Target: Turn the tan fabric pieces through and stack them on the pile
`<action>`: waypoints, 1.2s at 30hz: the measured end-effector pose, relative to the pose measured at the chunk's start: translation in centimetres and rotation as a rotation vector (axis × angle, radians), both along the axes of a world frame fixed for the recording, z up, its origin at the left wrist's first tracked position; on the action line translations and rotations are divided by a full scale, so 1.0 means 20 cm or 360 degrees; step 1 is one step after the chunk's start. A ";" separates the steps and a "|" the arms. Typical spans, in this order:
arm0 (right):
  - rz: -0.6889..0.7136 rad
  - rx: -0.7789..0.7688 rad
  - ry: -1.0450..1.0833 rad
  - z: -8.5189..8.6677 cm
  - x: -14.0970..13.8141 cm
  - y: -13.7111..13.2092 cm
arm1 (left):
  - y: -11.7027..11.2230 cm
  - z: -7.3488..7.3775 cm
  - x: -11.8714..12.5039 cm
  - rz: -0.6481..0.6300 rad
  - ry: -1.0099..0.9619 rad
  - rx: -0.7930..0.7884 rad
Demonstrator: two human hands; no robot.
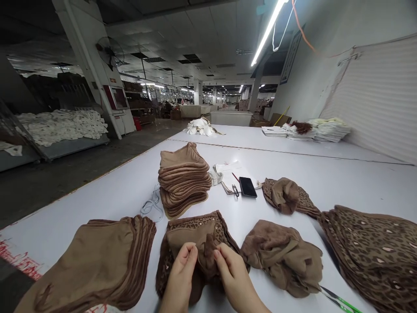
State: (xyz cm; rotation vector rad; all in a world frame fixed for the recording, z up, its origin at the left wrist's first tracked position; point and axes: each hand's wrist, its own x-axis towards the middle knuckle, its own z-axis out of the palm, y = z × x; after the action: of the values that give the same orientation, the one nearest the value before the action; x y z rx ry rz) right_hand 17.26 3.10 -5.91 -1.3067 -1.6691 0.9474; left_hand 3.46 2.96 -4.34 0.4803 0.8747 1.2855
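Between my two hands is a plain brown fabric piece [198, 234], lying over a leopard-print fabric piece [187, 223] on the table. My left hand [182, 267] pinches its left side between thumb and fingers. A darker, bunched part of the same cloth is gripped by my right hand [232, 269]. To the left lies a stack of flat brown fabric pieces [100, 252], and a taller stack of brown pieces [183, 182] stands beyond my hands. A crumpled brown fabric piece [283, 256] lies to the right of my right hand.
At the right is a leopard-print stack [374, 248], with green-handled scissors [345, 304] near the front edge. Behind are a phone [248, 187], small thread snips [235, 190], papers [228, 171] and a pale cord [152, 206]. White cloth [202, 127] lies farther back on the table [107, 200].
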 end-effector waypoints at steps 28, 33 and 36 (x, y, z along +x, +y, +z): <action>-0.0378 -0.0461 0.0743 0.07 0.35 0.04 | -0.09 -0.35 0.06 -0.0105 0.1623 0.0722; -0.0234 -0.0682 0.0705 -0.02 0.40 0.04 | -0.13 -0.39 0.05 0.0038 0.1644 0.0856; -0.0248 -0.0675 0.0740 -0.06 0.39 0.07 | -0.19 -0.39 -0.02 0.0508 0.1615 0.0796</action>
State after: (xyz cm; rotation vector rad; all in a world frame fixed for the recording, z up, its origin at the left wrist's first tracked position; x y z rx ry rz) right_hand 25.00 4.48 -7.05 -1.3287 -1.0299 1.4335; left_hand 3.14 -0.93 -12.04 1.5171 1.5012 1.5557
